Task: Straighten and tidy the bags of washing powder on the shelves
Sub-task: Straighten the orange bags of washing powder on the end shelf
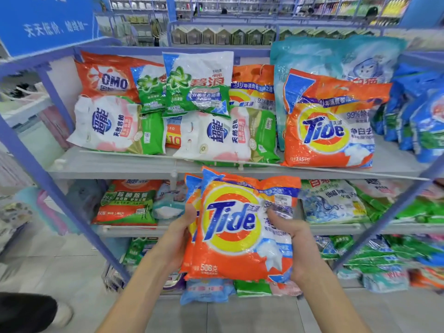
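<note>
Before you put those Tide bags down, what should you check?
1. Left hand grips the small Tide bags: ok.
2. Right hand grips them too: ok.
3. The two bags line up: not ok, the back one sticks out left.
4. Bare spot on the top shelf right of the big Tide bag: ok, probably.
5. Ariel bag sits straight: not ok, tilted.

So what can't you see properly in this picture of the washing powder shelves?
All in the head view:
- Second Tide bag: mostly hidden behind the front Tide bag.
- Orange bag on the top shelf: covered by white bags, brand unreadable.
- Blue bags: cut off by the right edge.
- Far shelves: too blurred and small to tell the goods.
</note>
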